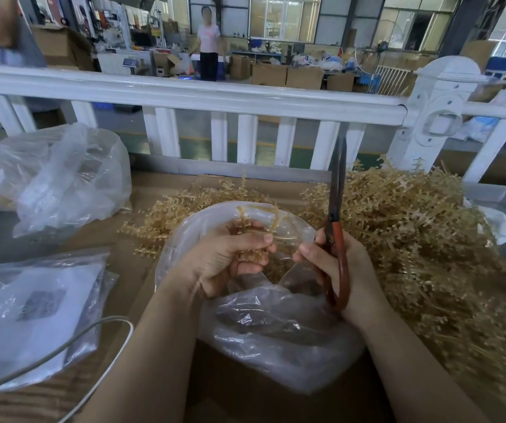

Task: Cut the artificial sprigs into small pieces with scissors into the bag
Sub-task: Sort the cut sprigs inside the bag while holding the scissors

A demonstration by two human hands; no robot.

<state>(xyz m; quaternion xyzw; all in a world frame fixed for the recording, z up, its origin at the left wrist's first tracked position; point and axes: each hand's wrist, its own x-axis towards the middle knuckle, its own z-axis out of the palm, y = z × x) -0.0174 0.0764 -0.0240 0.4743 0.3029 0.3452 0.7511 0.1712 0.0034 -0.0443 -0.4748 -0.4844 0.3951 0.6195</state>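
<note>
A clear plastic bag (276, 331) lies open on the cardboard in front of me. My left hand (230, 257) grips a bunch of tan artificial sprigs (254, 221) over the bag's mouth, their tips sticking up. My right hand (343, 270) holds red-handled scissors (337, 209) just right of the bunch, blades together and pointing straight up. A large heap of loose tan sprigs (413, 233) covers the cardboard to the right and behind the bag.
A filled clear bag (62, 178) sits at the back left, and flat packed bags (32, 315) lie at the near left with a grey cable (99, 331) across them. A white railing (184, 96) runs along the far edge. A person stands beyond it.
</note>
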